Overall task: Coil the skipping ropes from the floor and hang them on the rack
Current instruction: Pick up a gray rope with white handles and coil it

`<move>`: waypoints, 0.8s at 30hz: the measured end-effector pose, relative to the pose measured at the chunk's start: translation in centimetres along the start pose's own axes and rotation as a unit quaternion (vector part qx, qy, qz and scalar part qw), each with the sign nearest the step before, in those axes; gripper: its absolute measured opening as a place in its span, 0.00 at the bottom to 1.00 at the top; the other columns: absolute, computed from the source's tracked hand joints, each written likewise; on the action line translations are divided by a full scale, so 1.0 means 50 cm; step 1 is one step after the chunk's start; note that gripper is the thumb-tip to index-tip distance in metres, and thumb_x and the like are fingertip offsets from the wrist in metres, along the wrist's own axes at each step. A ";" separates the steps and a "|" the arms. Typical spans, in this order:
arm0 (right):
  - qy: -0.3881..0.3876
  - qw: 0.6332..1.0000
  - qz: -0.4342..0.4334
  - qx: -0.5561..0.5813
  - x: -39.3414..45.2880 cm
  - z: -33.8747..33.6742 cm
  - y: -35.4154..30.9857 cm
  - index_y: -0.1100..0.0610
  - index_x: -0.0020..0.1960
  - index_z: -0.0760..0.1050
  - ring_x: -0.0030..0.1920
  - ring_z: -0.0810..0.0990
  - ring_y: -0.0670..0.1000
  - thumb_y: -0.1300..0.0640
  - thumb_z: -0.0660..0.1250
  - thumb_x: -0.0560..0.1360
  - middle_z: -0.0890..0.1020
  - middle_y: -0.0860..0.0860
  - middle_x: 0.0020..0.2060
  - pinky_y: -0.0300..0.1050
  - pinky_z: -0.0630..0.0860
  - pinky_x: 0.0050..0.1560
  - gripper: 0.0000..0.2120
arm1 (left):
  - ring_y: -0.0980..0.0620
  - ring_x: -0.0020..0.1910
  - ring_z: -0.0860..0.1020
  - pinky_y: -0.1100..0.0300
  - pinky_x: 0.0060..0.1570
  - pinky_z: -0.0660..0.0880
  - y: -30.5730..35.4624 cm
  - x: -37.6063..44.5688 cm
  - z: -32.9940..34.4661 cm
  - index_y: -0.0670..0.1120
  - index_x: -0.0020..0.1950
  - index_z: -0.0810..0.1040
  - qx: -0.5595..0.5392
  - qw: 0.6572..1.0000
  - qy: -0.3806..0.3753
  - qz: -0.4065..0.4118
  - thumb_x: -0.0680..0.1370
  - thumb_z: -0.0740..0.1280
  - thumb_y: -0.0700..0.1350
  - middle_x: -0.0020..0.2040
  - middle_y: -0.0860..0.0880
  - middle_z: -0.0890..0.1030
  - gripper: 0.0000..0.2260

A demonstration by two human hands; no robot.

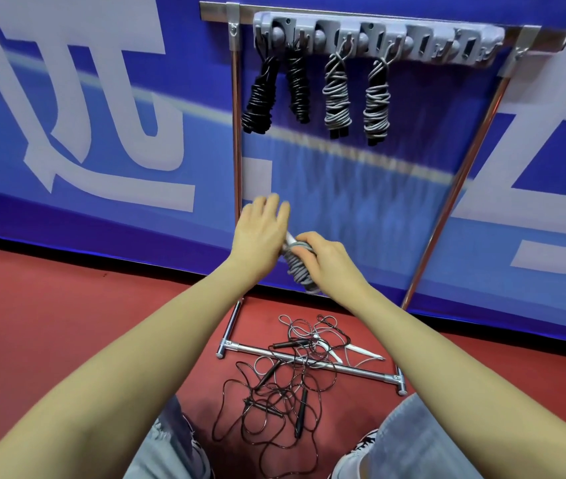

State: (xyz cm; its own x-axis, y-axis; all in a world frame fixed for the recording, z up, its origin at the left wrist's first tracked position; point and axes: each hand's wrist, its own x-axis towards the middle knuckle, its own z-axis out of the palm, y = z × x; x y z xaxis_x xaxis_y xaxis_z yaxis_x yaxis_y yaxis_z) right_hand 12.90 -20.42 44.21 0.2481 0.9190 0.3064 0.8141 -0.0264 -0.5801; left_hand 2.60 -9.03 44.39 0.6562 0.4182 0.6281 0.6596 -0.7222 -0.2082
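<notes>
A: What lay nearest the person?

B: Between the knees in pale jeans, a tangle of loose skipping ropes sprawled on the red floor. Most were thin black cords with black handles; a white one with white handles lay across the chrome base bar of the rack.

A: And the hands?

B: The right hand was curled round a grey coiled rope, a tight bundle wound around its own length, held in the air above the floor pile. The left hand was touching the bundle's upper end with its fingers spread and mostly straight; they were blurred.

A: Farther off?

B: Four finished bundles hung from the grey hook rail at the rack's top: two black coils to the left, two grey coils beside them. The hooks to the right were bare. Behind stood a blue banner with large white lettering.
</notes>
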 end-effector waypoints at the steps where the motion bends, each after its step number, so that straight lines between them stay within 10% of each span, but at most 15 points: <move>1: 0.024 0.999 0.015 0.026 0.000 0.000 0.002 0.59 0.56 0.74 0.41 0.79 0.58 0.52 0.60 0.81 0.82 0.57 0.44 0.52 0.75 0.42 0.12 | 0.41 0.41 0.75 0.55 0.36 0.71 0.003 0.000 0.000 0.40 0.54 0.75 -0.058 0.996 0.009 -0.071 0.57 0.77 0.39 0.48 0.42 0.76 0.27; 7: 0.148 0.976 0.096 0.128 0.010 -0.007 0.012 0.61 0.46 0.78 0.40 0.78 0.55 0.55 0.63 0.79 0.82 0.53 0.37 0.46 0.71 0.42 0.10 | 0.53 0.45 0.73 0.56 0.48 0.73 0.058 -0.042 -0.035 0.45 0.71 0.61 -0.493 0.841 -0.149 -0.167 0.75 0.63 0.41 0.58 0.48 0.69 0.25; 12: 0.162 0.948 0.153 0.227 0.019 -0.003 0.025 0.55 0.38 0.81 0.38 0.82 0.51 0.54 0.71 0.73 0.83 0.50 0.33 0.50 0.79 0.46 0.07 | 0.48 0.54 0.73 0.53 0.48 0.74 0.084 -0.054 -0.030 0.47 0.73 0.57 -0.404 0.883 -0.194 -0.137 0.72 0.69 0.54 0.61 0.48 0.68 0.34; 17: 0.089 0.953 0.127 0.259 0.014 0.007 0.037 0.58 0.43 0.84 0.44 0.84 0.56 0.57 0.70 0.74 0.85 0.54 0.38 0.56 0.78 0.52 0.06 | 0.41 0.55 0.69 0.52 0.39 0.69 0.100 -0.061 -0.010 0.44 0.74 0.56 -0.328 0.910 -0.197 -0.158 0.71 0.64 0.36 0.58 0.42 0.68 0.33; 24: -0.065 0.978 0.087 0.178 -0.018 0.046 0.068 0.58 0.53 0.82 0.33 0.74 0.41 0.61 0.63 0.78 0.83 0.52 0.38 0.30 0.67 0.34 0.09 | 0.41 0.50 0.69 0.53 0.38 0.68 0.095 -0.122 0.042 0.46 0.67 0.62 -0.289 0.902 -0.230 -0.224 0.70 0.65 0.39 0.55 0.44 0.69 0.27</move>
State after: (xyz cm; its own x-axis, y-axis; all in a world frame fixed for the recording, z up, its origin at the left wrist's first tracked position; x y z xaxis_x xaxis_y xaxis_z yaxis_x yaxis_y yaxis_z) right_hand 14.23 -20.42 40.22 0.2786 0.9558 0.0938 0.5245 -0.0696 -0.8486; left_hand 2.51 -13.84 37.98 0.5412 0.8280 0.1467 0.6824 -0.5344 0.4986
